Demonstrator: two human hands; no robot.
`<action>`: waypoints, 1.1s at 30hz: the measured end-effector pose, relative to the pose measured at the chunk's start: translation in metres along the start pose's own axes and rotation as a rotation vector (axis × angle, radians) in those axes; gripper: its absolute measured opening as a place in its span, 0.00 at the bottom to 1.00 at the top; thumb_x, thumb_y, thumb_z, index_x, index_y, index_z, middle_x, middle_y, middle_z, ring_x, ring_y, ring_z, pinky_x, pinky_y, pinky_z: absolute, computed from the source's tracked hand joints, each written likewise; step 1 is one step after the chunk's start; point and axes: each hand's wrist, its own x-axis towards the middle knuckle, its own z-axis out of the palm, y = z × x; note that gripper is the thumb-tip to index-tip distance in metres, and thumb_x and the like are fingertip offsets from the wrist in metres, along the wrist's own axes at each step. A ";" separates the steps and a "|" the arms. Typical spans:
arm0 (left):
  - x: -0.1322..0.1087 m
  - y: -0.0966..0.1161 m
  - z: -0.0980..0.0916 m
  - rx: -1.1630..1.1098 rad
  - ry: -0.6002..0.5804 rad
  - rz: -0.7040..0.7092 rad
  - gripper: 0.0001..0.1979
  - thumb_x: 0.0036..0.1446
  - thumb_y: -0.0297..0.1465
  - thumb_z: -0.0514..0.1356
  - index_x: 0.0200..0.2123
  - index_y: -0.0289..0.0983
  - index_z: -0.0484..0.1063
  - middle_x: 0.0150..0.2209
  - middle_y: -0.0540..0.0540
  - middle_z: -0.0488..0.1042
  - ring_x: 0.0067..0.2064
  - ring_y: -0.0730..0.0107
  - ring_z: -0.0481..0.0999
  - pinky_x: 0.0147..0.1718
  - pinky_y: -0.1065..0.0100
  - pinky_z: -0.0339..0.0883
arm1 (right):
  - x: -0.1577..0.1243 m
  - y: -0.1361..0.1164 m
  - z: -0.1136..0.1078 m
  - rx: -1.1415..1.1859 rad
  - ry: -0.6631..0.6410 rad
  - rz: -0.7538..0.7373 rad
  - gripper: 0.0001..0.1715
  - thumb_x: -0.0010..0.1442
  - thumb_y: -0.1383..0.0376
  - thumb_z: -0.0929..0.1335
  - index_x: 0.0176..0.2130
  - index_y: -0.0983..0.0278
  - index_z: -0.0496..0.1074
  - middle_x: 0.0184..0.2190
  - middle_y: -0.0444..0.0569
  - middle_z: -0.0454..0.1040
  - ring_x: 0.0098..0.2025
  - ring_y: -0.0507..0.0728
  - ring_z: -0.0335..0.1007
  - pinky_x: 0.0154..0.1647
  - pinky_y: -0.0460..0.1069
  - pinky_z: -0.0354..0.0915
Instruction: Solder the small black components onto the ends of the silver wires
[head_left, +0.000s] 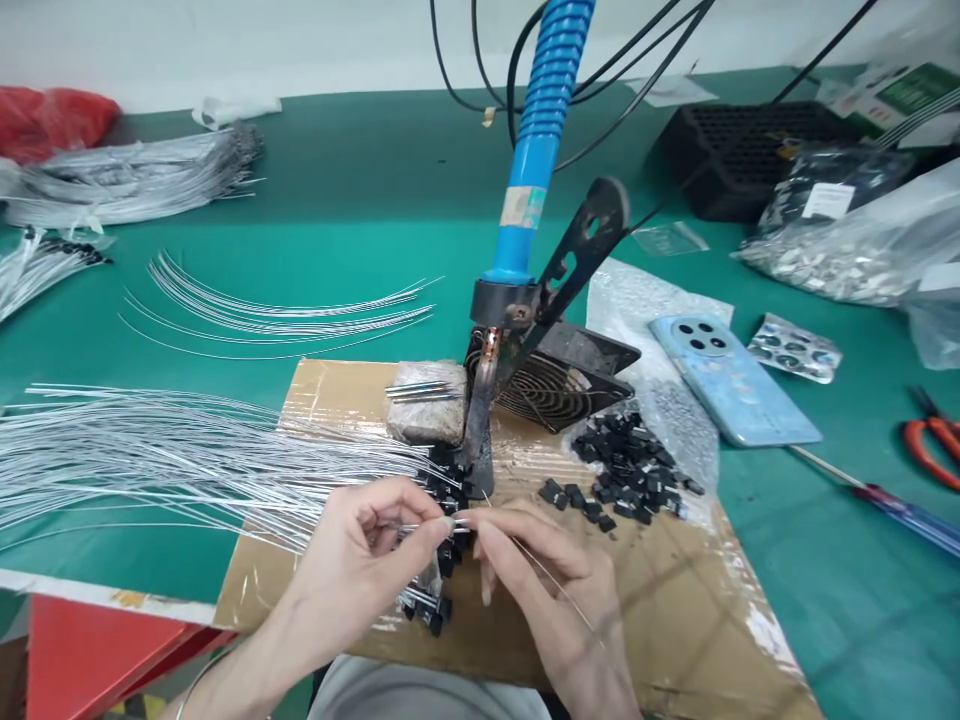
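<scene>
Thin silver wire point(555, 585) runs through the right hand point(551, 590), whose thumb and forefinger are pinched together on its tip just below the blue-handled soldering iron point(529, 200) fixed upright in a rusty black stand point(480, 430). Left hand point(367, 560) meets it fingertip to fingertip, its grip closed on a small black component with silver leads point(450, 525); more such black parts hang beneath the fingers. Both hands work over a taped brown cardboard sheet point(675, 620) lying on the green bench point(360, 190). Fanning leftward from the left hand lies a broad spray of silver leaded wires point(150, 450). Right of the stand sits a heap of loose black components point(630, 465) on a clear plastic bag, with a black wire-grilled fan point(562, 385) behind it. Farther right lie a light blue phone point(731, 375) face down and orange-handled scissors point(934, 440). A grey sponge block point(424, 405) rests just left of the iron's tip.
</scene>
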 end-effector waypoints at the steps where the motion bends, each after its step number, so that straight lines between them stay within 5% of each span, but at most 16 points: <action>1: 0.000 0.000 0.000 0.011 0.005 0.008 0.11 0.61 0.37 0.62 0.31 0.36 0.77 0.24 0.50 0.71 0.24 0.74 0.59 0.22 0.70 0.49 | 0.000 -0.005 0.002 -0.009 0.013 0.002 0.07 0.61 0.62 0.72 0.38 0.54 0.84 0.25 0.42 0.73 0.22 0.48 0.67 0.21 0.42 0.64; 6: -0.004 0.001 0.004 0.040 0.038 0.061 0.10 0.61 0.33 0.61 0.29 0.36 0.76 0.23 0.51 0.70 0.25 0.74 0.61 0.23 0.71 0.51 | 0.001 -0.011 0.004 0.020 0.038 0.036 0.06 0.59 0.62 0.74 0.34 0.57 0.85 0.22 0.43 0.71 0.21 0.49 0.65 0.20 0.43 0.62; 14: -0.005 0.005 0.017 0.067 0.141 0.176 0.10 0.61 0.30 0.60 0.27 0.36 0.74 0.20 0.54 0.66 0.21 0.77 0.54 0.19 0.73 0.49 | -0.005 0.017 0.012 0.375 0.058 0.123 0.08 0.59 0.60 0.74 0.32 0.60 0.84 0.24 0.44 0.74 0.16 0.47 0.65 0.15 0.41 0.63; 22: -0.007 -0.001 0.014 -0.031 0.128 0.068 0.10 0.60 0.33 0.61 0.28 0.35 0.74 0.23 0.52 0.68 0.24 0.75 0.59 0.23 0.72 0.53 | 0.003 0.013 0.007 0.526 0.253 0.146 0.08 0.57 0.60 0.75 0.33 0.62 0.85 0.21 0.44 0.73 0.19 0.47 0.63 0.16 0.41 0.66; 26: -0.006 -0.003 0.012 -0.080 0.114 0.038 0.10 0.60 0.34 0.62 0.29 0.35 0.74 0.23 0.51 0.69 0.25 0.74 0.60 0.24 0.72 0.53 | 0.001 0.013 0.006 0.495 0.145 0.155 0.13 0.62 0.57 0.72 0.37 0.62 0.85 0.25 0.46 0.75 0.23 0.49 0.68 0.21 0.43 0.68; 33: -0.004 0.001 0.013 -0.100 0.097 0.035 0.11 0.59 0.35 0.62 0.28 0.34 0.74 0.23 0.51 0.69 0.25 0.74 0.61 0.24 0.72 0.54 | -0.004 0.015 0.007 0.385 -0.004 0.151 0.07 0.60 0.61 0.74 0.38 0.60 0.85 0.26 0.44 0.76 0.21 0.48 0.70 0.23 0.43 0.68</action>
